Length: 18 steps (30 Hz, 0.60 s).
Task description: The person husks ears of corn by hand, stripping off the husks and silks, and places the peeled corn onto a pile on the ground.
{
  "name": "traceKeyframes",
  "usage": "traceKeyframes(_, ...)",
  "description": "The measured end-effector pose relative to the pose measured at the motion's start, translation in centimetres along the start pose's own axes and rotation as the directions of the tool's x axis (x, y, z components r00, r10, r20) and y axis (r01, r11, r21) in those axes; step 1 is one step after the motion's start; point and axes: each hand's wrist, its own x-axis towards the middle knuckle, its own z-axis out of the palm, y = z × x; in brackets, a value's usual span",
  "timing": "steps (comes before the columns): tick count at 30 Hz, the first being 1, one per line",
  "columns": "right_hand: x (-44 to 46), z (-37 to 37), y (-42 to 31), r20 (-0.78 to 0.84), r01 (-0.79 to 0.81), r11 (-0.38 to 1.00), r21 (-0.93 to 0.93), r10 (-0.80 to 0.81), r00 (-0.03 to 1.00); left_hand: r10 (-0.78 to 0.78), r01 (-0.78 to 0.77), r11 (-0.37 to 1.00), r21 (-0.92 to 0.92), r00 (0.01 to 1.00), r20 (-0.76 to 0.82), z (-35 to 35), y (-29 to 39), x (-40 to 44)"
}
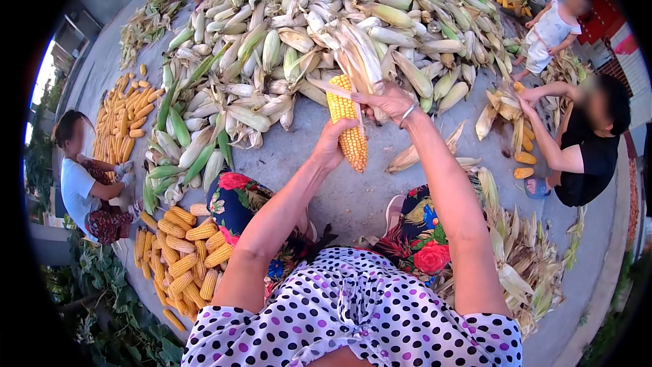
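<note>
A yellow corn cob (352,137), mostly bare, hangs tip down in front of me. My left hand (333,139) is wrapped round its middle from the left. Dry pale husk (360,61) is bunched above and to the right of the cob. My right hand (388,102), with a silver bracelet at the wrist, grips this husk beside the cob's upper end. One strip of husk lies across the top of the kernels. The fingertips of my right hand are partly hidden by husk.
A large heap of unhusked corn (272,47) rises ahead. Husked cobs (183,258) lie at lower left, more (125,112) farther left. Loose husks (516,265) are at lower right. People sit at left (85,177) and right (587,143); others are at upper right and top left.
</note>
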Motion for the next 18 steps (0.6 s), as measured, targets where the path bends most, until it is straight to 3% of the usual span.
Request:
traceKeyframes(4, -0.2, -0.8, 0.4, 0.028, -0.08, 0.996, -0.05, 0.082, 0.996, -0.011, 0.009, 0.987, 0.158, 1.0, 0.016, -0.6, 0.2, -0.6)
traceKeyframes(7, -0.1, -0.8, 0.9, 0.01, -0.012, 0.999, 0.044, 0.012, 1.0, 0.017, -0.017, 0.984, 0.175, 1.0, -0.001, -0.9, 0.0, -0.8)
traceKeyframes(10, 0.7, -1.7, 1.4, -0.118, 0.056, 0.962, 0.267, -0.025, 0.993, -0.042, 0.047, 0.986, 0.157, 0.999, -0.033, -1.3, -0.3, -0.8)
traceKeyframes(14, 1.2, -2.6, 1.5, -0.225, 0.245, 0.933, 0.264, -0.188, 0.956, -0.095, 0.096, 0.983, 0.158, 0.995, -0.013, -1.9, -0.6, -0.9)
traceKeyframes(18, 0.8, -0.9, 0.8, -0.198, 0.226, 0.874, 0.43, -0.153, 0.968, -0.164, 0.163, 0.973, 0.162, 0.986, -0.003, -1.1, -1.0, -1.5)
